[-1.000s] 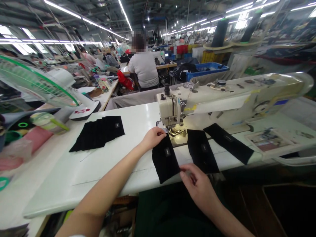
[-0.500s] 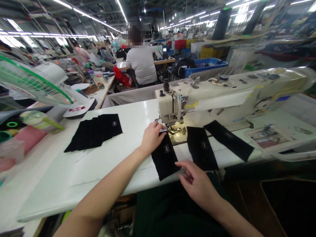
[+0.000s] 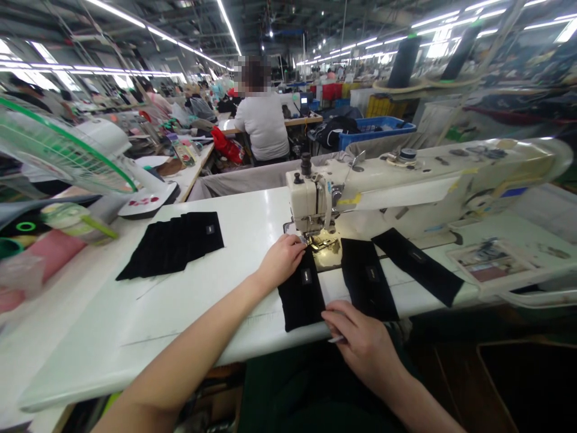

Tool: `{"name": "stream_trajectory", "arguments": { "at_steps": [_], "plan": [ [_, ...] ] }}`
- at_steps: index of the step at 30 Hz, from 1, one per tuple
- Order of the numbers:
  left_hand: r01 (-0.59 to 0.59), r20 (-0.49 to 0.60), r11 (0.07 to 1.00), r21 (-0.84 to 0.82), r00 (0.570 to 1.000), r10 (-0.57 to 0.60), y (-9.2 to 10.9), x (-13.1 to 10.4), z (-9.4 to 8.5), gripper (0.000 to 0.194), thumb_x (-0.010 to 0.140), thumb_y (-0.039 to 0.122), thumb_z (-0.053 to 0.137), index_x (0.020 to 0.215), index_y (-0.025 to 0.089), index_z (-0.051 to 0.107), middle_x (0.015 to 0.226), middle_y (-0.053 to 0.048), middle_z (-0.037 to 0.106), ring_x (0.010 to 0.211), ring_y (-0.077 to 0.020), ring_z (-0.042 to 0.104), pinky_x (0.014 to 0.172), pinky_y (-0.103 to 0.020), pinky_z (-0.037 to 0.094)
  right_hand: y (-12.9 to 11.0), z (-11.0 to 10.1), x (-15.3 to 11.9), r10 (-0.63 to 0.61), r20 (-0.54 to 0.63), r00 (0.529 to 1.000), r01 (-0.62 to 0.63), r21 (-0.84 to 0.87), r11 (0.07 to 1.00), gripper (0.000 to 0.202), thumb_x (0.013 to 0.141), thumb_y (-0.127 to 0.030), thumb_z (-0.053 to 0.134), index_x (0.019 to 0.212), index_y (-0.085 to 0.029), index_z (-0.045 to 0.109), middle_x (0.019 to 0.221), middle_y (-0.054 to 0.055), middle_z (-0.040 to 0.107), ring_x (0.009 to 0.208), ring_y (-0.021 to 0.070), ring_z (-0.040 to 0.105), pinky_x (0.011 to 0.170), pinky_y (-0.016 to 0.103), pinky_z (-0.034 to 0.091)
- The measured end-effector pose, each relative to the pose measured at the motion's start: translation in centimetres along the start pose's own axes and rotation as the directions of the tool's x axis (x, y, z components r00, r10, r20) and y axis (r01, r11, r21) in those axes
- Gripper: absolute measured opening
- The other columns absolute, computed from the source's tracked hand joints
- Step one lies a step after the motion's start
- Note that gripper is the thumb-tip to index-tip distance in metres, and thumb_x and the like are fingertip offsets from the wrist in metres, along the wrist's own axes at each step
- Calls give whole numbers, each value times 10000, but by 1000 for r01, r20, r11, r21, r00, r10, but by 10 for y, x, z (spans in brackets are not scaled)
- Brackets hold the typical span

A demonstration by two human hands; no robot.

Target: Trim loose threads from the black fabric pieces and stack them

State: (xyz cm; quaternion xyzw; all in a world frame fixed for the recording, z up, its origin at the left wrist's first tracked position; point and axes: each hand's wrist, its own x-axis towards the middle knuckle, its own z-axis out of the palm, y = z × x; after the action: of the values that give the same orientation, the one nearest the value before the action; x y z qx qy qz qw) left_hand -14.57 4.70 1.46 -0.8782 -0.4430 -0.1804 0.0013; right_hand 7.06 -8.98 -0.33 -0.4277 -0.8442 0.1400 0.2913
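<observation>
A black fabric piece (image 3: 303, 304) with a small label lies on the sewing table, its far end at the needle area of the sewing machine (image 3: 311, 207). My left hand (image 3: 283, 260) presses on that far end with bent fingers drawn together, close to the presser foot (image 3: 321, 243). At the near right corner, my right hand (image 3: 358, 334) pinches the fabric's edge. A small pale, shiny object (image 3: 336, 339) pokes out under its fingers; its kind is unclear. Two more labelled black pieces, one in the middle (image 3: 367, 282) and one farther right (image 3: 419, 264), lie to the right.
Overlapping black pieces (image 3: 174, 243) lie on the left of the table (image 3: 180, 319). Beyond them stands a fan (image 3: 67, 144) with a green rim. A small parts tray (image 3: 493, 261) sits at right. Ahead, a person (image 3: 261, 123) in a light top sits near a blue basket (image 3: 376, 135).
The camera view has tilted up slightly. My right hand has closed in on the fabric's near corner, and the piece lies a little straighter. My left hand stays by the needle.
</observation>
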Motion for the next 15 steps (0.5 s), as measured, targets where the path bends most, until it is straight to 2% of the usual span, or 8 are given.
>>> {"name": "stream_trajectory", "arguments": {
  "at_steps": [6, 15],
  "plan": [
    [-3, -26, 1000, 16, 1000, 3, 1, -2, 3, 224, 943, 185, 489, 997, 163, 705, 963, -100, 638, 923, -231, 551, 846, -378, 500, 4, 3, -3, -37, -57, 998, 37, 12, 999, 289, 909, -94, 435, 1091, -179, 644, 1088, 95, 679, 833, 181, 686, 726, 273, 554],
    [-10, -35, 999, 39, 999, 11, -1, 0, 3, 220, 944, 192, 490, 994, 166, 703, 957, -96, 634, 926, -229, 552, 843, -375, 508, 4, 4, -1, -3, -37, 999, 4, 20, 1000, 340, 843, -43, 441, 1086, -190, 627, 1079, 81, 669, 811, 168, 669, 678, 249, 524]
  ]
}}
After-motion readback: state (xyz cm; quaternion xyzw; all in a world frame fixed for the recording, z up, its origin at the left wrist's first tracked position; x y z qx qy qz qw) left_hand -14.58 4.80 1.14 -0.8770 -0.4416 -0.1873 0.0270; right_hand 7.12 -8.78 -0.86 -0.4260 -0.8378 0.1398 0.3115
